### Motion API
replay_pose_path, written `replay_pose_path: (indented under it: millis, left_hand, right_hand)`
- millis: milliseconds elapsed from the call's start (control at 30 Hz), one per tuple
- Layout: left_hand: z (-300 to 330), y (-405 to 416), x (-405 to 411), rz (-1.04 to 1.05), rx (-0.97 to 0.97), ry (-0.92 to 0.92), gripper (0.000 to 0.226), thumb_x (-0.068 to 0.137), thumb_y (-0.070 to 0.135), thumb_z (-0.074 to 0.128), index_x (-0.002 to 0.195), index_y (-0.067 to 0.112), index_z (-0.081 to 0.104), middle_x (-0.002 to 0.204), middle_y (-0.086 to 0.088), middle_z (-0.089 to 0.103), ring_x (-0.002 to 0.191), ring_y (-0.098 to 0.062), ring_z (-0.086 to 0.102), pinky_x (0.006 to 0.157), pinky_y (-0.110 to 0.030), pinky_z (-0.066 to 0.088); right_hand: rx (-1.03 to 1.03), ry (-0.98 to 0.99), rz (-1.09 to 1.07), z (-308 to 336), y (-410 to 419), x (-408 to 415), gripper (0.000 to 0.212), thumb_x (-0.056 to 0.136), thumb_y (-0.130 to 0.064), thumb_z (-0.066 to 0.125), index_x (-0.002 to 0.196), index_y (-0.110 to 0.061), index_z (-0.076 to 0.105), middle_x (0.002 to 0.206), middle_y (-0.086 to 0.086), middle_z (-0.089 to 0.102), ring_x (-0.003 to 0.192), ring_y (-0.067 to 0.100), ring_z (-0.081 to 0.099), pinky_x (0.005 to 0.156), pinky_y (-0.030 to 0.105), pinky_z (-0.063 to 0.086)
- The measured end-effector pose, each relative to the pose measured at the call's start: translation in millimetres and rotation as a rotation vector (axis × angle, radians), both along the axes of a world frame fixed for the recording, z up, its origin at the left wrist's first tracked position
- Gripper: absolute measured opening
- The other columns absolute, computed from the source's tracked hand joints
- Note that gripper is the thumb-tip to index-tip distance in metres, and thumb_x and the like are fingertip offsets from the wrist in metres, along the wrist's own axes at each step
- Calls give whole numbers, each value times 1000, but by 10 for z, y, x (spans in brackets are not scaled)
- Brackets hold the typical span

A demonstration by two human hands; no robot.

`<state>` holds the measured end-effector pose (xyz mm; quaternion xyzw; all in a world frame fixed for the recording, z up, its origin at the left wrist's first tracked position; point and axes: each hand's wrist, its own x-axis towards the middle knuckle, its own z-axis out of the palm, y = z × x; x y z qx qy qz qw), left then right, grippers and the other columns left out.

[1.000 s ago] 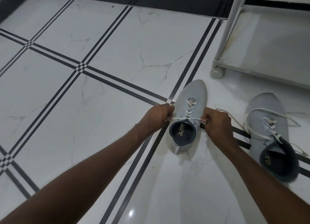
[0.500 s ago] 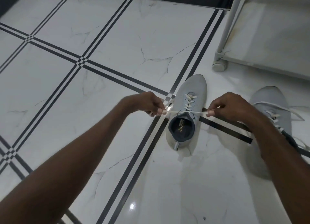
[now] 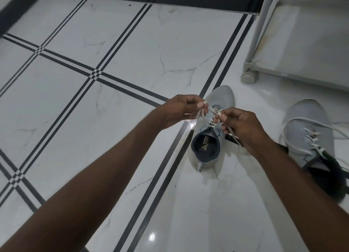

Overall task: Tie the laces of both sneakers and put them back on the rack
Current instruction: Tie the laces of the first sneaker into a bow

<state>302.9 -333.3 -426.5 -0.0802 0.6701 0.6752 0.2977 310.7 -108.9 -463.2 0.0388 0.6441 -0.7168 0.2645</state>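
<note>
On the floor (image 3: 94,119) beside the rack (image 3: 302,44): left hand (image 3: 181,108) and right hand (image 3: 239,125) each pinching a lace (image 3: 199,114) over one sneaker (image 3: 213,131).

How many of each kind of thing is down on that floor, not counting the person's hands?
Grey sneakers: 2, one being laced and one beside it, laces loose
White racks: 1, only a corner in view
Total: 3
</note>
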Motion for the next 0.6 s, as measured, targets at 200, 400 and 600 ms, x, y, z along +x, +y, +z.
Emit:
replay_pose_path:
  millis: [200, 400, 600]
  left_hand:
    - [-19, 172, -13, 173, -221, 81, 20, 87, 30, 74, 90, 11, 74, 67, -2, 61, 64, -10, 54, 56, -19, 43]
    - [-202, 263, -15, 184, -167, -4, 22, 100, 14, 55, 115, 8, 69, 79, -5, 61, 67, -10, 62, 59, -20, 49]
    - [-283, 178, -61, 97, -68, -39, 30, 90, -6, 60, 119, 1, 65, 88, -18, 64, 64, -14, 59, 52, -17, 47]
  right_hand:
    - [81, 105, -38, 6, -73, 41, 16, 92, 3, 60, 102, -6, 71, 87, 22, 75, 68, 27, 70, 71, 37, 61]
    - [175, 177, -32, 56, -152, 57, 27, 94, 5, 56, 113, -9, 68, 83, 19, 73, 68, 27, 75, 70, 37, 63]
    - [264, 265, 30, 86, -213, 19, 40, 92, 10, 53, 112, -22, 68, 81, 18, 67, 63, 27, 74, 65, 42, 64]
